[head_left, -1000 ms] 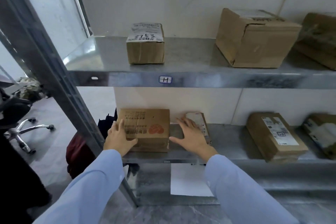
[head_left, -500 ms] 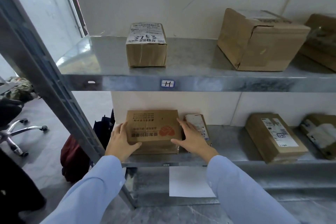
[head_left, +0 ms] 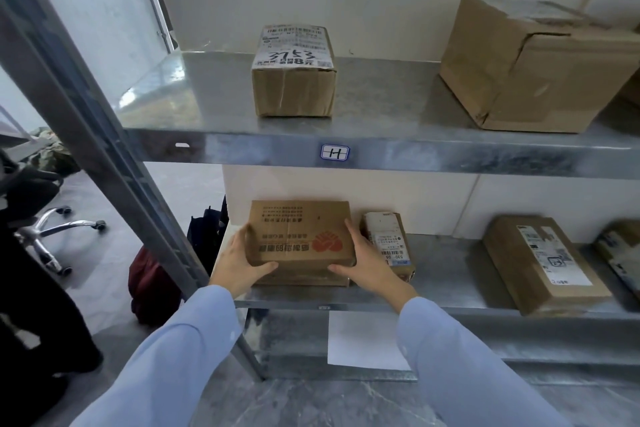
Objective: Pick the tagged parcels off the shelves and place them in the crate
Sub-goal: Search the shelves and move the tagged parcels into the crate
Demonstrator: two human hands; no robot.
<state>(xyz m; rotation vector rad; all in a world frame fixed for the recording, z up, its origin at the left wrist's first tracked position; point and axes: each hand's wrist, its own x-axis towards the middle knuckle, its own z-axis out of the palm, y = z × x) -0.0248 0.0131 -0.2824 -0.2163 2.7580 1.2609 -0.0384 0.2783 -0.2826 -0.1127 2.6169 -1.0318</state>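
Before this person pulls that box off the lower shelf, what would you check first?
1. Left hand grips the left side of the flat brown cardboard box with the red print: ok.
2. Right hand grips its right side: ok.
3. Free space between the box and the grey metal shelf above: ok.
4. Small white-labelled brown parcel clear of the right hand: cannot tell.
5. Crate in sight: not ok, none in view.
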